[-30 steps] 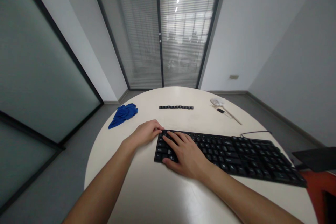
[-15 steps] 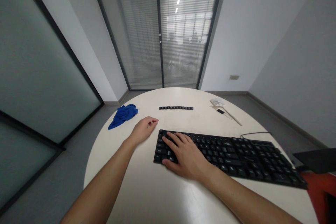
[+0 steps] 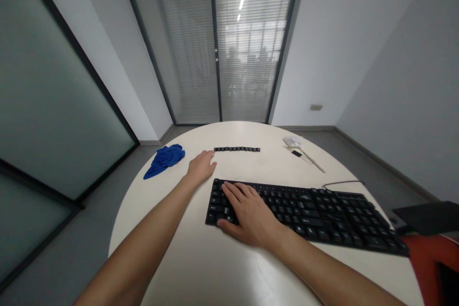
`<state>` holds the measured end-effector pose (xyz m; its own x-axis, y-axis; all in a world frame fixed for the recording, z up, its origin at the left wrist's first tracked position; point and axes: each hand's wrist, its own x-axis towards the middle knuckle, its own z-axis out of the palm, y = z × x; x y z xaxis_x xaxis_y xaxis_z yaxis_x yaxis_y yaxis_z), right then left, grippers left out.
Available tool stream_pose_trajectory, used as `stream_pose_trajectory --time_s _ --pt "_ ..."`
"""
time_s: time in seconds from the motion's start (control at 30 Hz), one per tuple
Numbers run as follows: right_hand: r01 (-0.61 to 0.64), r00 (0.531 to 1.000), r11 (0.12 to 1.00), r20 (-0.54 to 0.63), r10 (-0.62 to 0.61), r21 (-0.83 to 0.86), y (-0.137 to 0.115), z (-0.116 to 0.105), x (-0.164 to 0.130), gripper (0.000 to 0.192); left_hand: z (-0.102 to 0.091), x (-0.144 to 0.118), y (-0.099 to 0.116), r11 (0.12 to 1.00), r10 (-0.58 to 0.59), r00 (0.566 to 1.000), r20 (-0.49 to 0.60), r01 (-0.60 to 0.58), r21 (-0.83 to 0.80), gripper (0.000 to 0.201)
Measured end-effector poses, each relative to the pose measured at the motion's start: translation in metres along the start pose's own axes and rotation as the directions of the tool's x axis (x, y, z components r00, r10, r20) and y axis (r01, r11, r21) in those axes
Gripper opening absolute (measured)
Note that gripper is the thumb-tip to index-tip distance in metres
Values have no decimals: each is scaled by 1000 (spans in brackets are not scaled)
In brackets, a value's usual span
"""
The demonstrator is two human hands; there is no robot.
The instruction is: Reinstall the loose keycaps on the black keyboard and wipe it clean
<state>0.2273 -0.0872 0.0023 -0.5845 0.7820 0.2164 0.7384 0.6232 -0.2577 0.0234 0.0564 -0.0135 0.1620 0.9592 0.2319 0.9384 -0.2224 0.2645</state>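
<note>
A row of small black keycaps [image 3: 237,149] lies across the far half of the round white table. My left hand [image 3: 202,167] reaches to the left end of this row, thumb apart from the fingers; the fingertips are at the end keycap, and I cannot tell whether they touch it. Nothing shows in that hand. Nearer to me is a black keyboard [image 3: 315,215], slightly slanted. My right hand [image 3: 249,214] lies flat on its left part with the fingers stretched out, covering some of the keys.
A crumpled blue cloth [image 3: 165,160] is at the table's left edge. On the far right lie a thin stick [image 3: 314,161], a small black-ended item [image 3: 296,153] and a clear crumpled plastic bag [image 3: 294,141]. The keyboard cable [image 3: 342,182] runs toward the right edge. A red chair [image 3: 432,260] stands beyond.
My left hand has moved forward to the left end of the keycap row, its pinched fingers now opened. The right hand stays on the keyboard, and the view has shifted slightly.
</note>
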Motion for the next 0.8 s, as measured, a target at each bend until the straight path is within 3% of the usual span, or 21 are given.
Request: stream_pose_trajectory --time_s 0.27,0.4,0.8 --pt "11 1000 1000 7 -11 8 1 -2 -2 81 10 34 3 992 -108 994 3 108 72 47" --pt "14 1000 1000 10 -14 11 2 -1 -2 82 14 41 1 989 -125 992 16 123 84 40" --pt "11 1000 1000 14 -11 15 2 -3 -3 82 10 26 0 988 -157 987 -26 157 -10 24"
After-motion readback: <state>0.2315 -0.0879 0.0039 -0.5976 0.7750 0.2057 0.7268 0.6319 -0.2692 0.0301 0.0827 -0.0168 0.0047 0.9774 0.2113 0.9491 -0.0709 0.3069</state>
